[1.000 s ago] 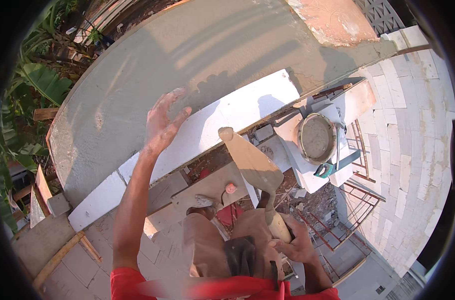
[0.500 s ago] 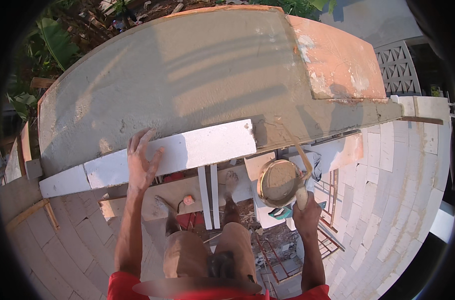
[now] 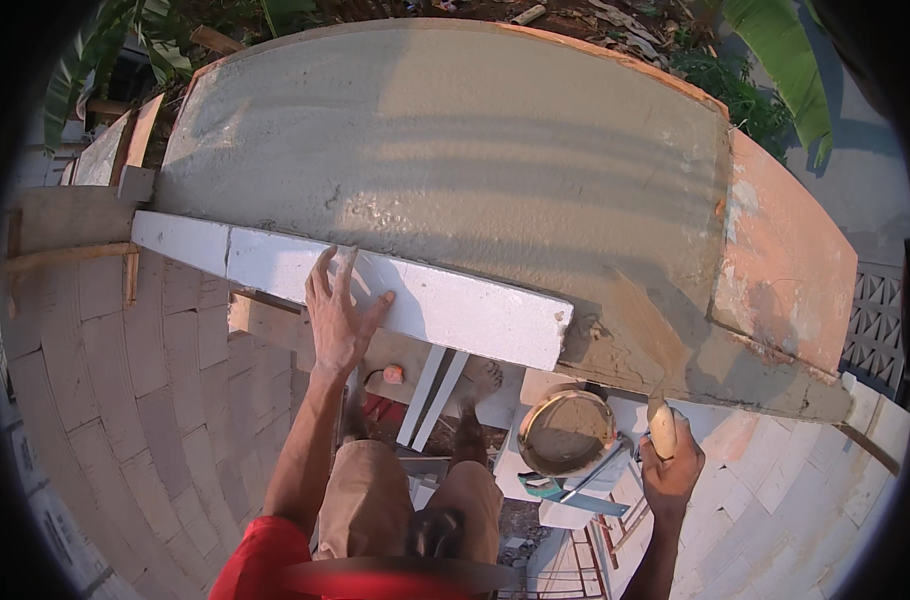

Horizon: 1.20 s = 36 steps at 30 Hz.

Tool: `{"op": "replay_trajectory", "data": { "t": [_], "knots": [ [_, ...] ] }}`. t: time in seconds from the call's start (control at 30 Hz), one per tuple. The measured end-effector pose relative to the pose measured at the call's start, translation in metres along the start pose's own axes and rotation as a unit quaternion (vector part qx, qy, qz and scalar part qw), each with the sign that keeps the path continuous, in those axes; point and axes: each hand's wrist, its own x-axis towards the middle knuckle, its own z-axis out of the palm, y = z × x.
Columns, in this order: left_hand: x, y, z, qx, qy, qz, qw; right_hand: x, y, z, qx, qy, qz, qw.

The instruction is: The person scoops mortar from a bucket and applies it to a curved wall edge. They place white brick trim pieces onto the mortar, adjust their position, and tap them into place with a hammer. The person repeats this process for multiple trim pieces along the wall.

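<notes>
My left hand (image 3: 343, 318) lies spread on a row of white lightweight blocks (image 3: 465, 310), its fingertips at the far edge. The blocks run along the near edge of a slab coated in wet grey mortar (image 3: 515, 190). My right hand (image 3: 672, 468) grips a trowel (image 3: 661, 425) by its pale wooden handle. The trowel's blade, smeared with mortar, rests on or just above the slab, right of the last block's end. Below that spot stands a round bowl (image 3: 521, 452) containing grey mortar.
A handsaw (image 3: 543, 487) with a teal handle lies beside the bowl. A peach-coloured panel (image 3: 790, 250) borders the mortar at right. Pale block walls (image 3: 125, 400) rise on both sides. Below, my bare feet stand on boards near a small orange object (image 3: 392, 374).
The trowel has moved from beside the bowl up onto the mortar at the block's right end. My left hand stays on the blocks; the view has turned.
</notes>
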Motion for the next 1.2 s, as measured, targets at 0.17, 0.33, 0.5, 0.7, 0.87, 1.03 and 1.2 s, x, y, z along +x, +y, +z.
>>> {"op": "replay_trajectory", "data": {
  "t": [0.17, 0.33, 0.5, 0.7, 0.87, 1.03, 1.2],
  "knots": [
    [-0.004, -0.005, 0.002, -0.01, -0.021, -0.011, 1.0, 0.045, -0.023, 0.017, -0.057, -0.04, -0.042, 0.997],
    [-0.004, -0.002, -0.002, -0.002, -0.026, -0.016, 1.0, 0.08, -0.077, 0.035, -0.06, -0.099, -0.051, 0.992],
    [0.001, -0.018, -0.022, -0.029, -0.058, -0.013, 0.998, 0.126, -0.142, 0.055, 0.011, -0.134, -0.109, 0.985],
    [0.026, -0.117, -0.068, 0.002, 0.009, -0.052, 0.999, 0.192, -0.228, 0.08, 0.01, -0.206, -0.195, 0.959],
    [0.069, -0.215, -0.108, 0.085, -0.029, -0.037, 0.995, 0.268, -0.304, 0.129, 0.09, -0.406, -0.224, 0.881],
    [0.108, -0.276, -0.128, 0.086, -0.118, 0.024, 0.989, 0.305, -0.382, 0.155, -0.015, -0.49, -0.153, 0.858],
    [0.111, -0.289, -0.127, 0.043, -0.146, 0.048, 0.987, 0.325, -0.427, 0.185, -0.036, -0.507, -0.173, 0.844]
  ]
}}
